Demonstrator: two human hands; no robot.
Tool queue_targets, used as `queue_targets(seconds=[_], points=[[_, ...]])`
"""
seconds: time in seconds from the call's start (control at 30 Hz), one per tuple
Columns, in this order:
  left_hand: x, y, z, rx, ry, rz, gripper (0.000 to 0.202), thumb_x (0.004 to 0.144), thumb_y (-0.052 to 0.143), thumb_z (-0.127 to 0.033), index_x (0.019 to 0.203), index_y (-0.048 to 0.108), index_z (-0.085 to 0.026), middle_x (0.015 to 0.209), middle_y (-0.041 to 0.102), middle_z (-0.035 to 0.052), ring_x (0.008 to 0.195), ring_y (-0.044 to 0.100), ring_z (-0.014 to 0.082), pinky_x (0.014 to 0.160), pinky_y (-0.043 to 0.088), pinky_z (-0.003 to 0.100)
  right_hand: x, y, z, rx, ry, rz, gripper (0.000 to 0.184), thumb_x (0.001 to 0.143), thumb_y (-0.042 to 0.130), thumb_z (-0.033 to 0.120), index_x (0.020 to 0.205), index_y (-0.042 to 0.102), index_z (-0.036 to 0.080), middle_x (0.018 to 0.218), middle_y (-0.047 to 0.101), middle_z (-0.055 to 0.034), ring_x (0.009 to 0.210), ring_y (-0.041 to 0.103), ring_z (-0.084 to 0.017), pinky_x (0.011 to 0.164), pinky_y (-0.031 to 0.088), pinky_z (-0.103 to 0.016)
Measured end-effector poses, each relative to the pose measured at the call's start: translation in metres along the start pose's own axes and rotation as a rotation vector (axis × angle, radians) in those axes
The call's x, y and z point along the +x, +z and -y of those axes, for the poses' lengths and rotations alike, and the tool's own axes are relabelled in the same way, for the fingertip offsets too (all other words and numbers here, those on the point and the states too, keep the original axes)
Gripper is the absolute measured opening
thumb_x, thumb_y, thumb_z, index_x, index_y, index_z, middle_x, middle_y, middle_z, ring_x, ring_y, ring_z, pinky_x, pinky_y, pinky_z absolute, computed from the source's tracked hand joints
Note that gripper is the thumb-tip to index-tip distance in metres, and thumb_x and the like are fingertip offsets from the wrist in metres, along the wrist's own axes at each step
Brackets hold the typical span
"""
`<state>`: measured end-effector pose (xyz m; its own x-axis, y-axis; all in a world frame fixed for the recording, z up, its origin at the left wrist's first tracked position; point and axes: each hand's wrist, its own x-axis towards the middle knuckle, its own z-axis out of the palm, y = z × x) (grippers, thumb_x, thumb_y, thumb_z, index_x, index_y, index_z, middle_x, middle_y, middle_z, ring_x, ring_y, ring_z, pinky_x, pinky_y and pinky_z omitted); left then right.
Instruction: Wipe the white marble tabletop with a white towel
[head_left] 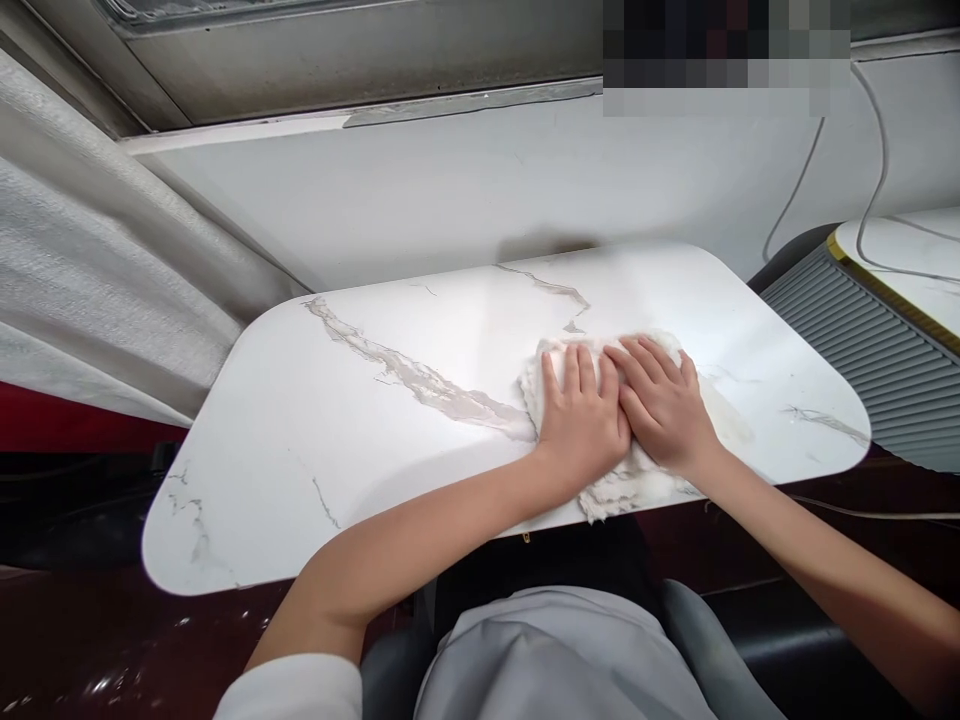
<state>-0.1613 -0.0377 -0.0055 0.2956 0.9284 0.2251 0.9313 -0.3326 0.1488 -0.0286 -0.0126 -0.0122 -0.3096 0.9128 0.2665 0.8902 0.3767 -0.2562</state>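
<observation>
A folded white cloth [628,492] with a fluffy, ragged edge lies on the right half of a white, marble-patterned table [285,440]. My left hand [583,422] rests flat on the cloth, its fingers stretched out and pointing away from me. Right beside it, my right hand [664,408] presses on the same cloth with fingers spread. The two hands touch near the thumbs. Part of the cloth is hidden under both palms, and its near edge hangs slightly over the table's front edge.
A white curtain [97,230] hangs at the left. Behind the table runs a pale wall [420,200] below a metal window frame [360,60]. At the right stands a grey ribbed cabinet [877,340] with gold trim, and a white cable [883,150] hangs there. A chair armrest [709,640] is near my body.
</observation>
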Motion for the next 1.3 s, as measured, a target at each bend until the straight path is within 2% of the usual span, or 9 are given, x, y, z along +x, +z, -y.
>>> queue_targets(seconds=[0.13, 0.3, 0.47, 0.6, 0.73, 0.93, 1.2, 1.3], points=[[-0.013, -0.004, -0.015, -0.016, 0.067, 0.024, 0.059, 0.097, 0.037, -0.030, 0.148, 0.042, -0.001, 0.156, 0.038, 0.0251, 0.149, 0.030, 0.0386, 0.121, 0.023, 0.064, -0.023, -0.011, -0.004, 0.014, -0.021, 0.026, 0.057, 0.096, 0.023, 0.033, 0.150, 0.043, 0.030, 0.153, 0.048, -0.0105, 0.148, 0.033, -0.030, 0.118, 0.022, -0.063], [-0.014, 0.000, -0.034, 0.001, 0.133, 0.007, 0.063, 0.096, 0.041, -0.035, 0.146, 0.043, 0.002, 0.155, 0.039, 0.0270, 0.148, 0.030, 0.0400, 0.120, 0.028, 0.063, -0.040, -0.021, -0.020, 0.063, 0.010, 0.043, 0.056, 0.097, 0.023, 0.036, 0.149, 0.042, 0.033, 0.154, 0.047, -0.0072, 0.148, 0.033, -0.029, 0.120, 0.019, -0.063], [-0.003, 0.006, -0.049, 0.024, 0.176, -0.023, 0.062, 0.097, 0.038, -0.036, 0.145, 0.045, 0.002, 0.153, 0.042, 0.0259, 0.147, 0.034, 0.0389, 0.119, 0.032, 0.060, -0.043, -0.026, -0.038, 0.075, 0.076, 0.033, 0.055, 0.096, 0.024, 0.035, 0.147, 0.045, 0.034, 0.153, 0.049, -0.0065, 0.147, 0.035, -0.029, 0.119, 0.021, -0.063], [0.007, 0.009, -0.049, -0.009, 0.184, -0.027, 0.060, 0.097, 0.040, -0.037, 0.144, 0.047, -0.001, 0.153, 0.043, 0.0243, 0.147, 0.036, 0.0363, 0.120, 0.030, 0.057, -0.035, -0.028, -0.040, 0.051, 0.098, 0.024, 0.057, 0.094, 0.023, 0.031, 0.147, 0.045, 0.035, 0.151, 0.051, -0.0067, 0.145, 0.038, -0.031, 0.116, 0.022, -0.067], [0.024, 0.012, -0.040, -0.050, 0.161, 0.007, 0.059, 0.097, 0.039, -0.034, 0.146, 0.045, -0.001, 0.155, 0.041, 0.0237, 0.148, 0.034, 0.0351, 0.122, 0.027, 0.056, -0.014, -0.024, -0.041, 0.052, 0.084, 0.008, 0.057, 0.093, 0.024, 0.029, 0.144, 0.049, 0.034, 0.147, 0.054, -0.0080, 0.143, 0.041, -0.032, 0.114, 0.024, -0.067], [0.066, 0.018, -0.018, -0.089, 0.070, 0.033, 0.056, 0.098, 0.035, -0.027, 0.147, 0.043, -0.002, 0.157, 0.039, 0.0220, 0.150, 0.031, 0.0327, 0.124, 0.021, 0.053, 0.040, -0.011, -0.053, 0.099, 0.046, -0.006, 0.053, 0.090, 0.027, 0.029, 0.134, 0.057, 0.031, 0.142, 0.058, -0.0094, 0.139, 0.044, -0.033, 0.113, 0.023, -0.068], [0.121, 0.027, 0.010, -0.099, -0.098, -0.056, 0.049, 0.097, 0.035, -0.031, 0.140, 0.052, -0.014, 0.153, 0.047, 0.0135, 0.150, 0.028, 0.0340, 0.125, 0.013, 0.056, 0.115, 0.011, -0.073, 0.125, 0.016, -0.025, 0.048, 0.088, 0.029, 0.027, 0.124, 0.061, 0.031, 0.139, 0.059, -0.0063, 0.135, 0.047, -0.028, 0.114, 0.025, -0.059], [0.142, 0.032, 0.022, -0.085, -0.162, -0.082, 0.048, 0.097, 0.036, -0.032, 0.139, 0.053, -0.017, 0.152, 0.048, 0.0122, 0.150, 0.027, 0.0343, 0.125, 0.012, 0.058, 0.141, 0.019, -0.075, 0.108, 0.052, -0.026, 0.049, 0.088, 0.029, 0.026, 0.125, 0.060, 0.030, 0.140, 0.058, -0.0062, 0.135, 0.046, -0.029, 0.116, 0.022, -0.061]])
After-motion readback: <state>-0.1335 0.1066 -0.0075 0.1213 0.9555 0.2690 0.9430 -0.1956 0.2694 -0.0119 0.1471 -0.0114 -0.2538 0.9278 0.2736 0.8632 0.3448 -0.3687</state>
